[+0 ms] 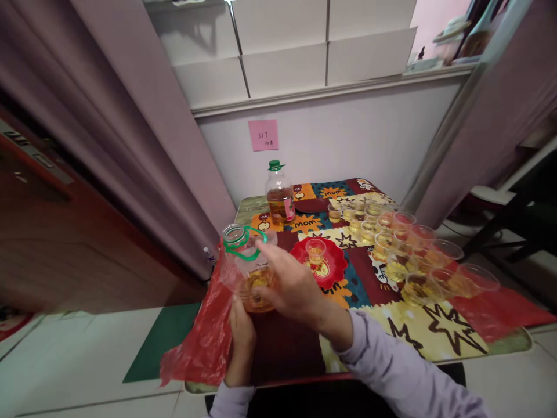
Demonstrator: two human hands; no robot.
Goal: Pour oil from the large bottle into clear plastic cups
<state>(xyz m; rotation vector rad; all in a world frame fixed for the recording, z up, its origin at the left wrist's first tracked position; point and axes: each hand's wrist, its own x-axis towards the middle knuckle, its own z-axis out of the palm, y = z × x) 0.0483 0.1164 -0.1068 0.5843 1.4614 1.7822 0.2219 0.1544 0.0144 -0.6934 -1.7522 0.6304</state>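
A clear plastic jug (pixel 247 281) with a green carrying handle (pixel 241 255) stands uncapped near the table's left edge, partly filled with amber liquid. My right hand (pixel 293 284) is wrapped round its right side, the fingers partly hidden behind the jug and its handle. Low on the near side, my left hand (pixel 242 331) grips the base. Just right of my right hand, a small clear cup (pixel 316 251) holding a little yellow liquid sits on a scalloped red plate (pixel 300 249).
A second jug (pixel 281 200) with a green cap stands towards the wall. Rows of clear plastic cups (pixel 385 244) with yellow liquid cover the table's right side. Red plastic sheeting (pixel 195 348) hangs over the left edge. A pink note (pixel 263 135) is on the wall.
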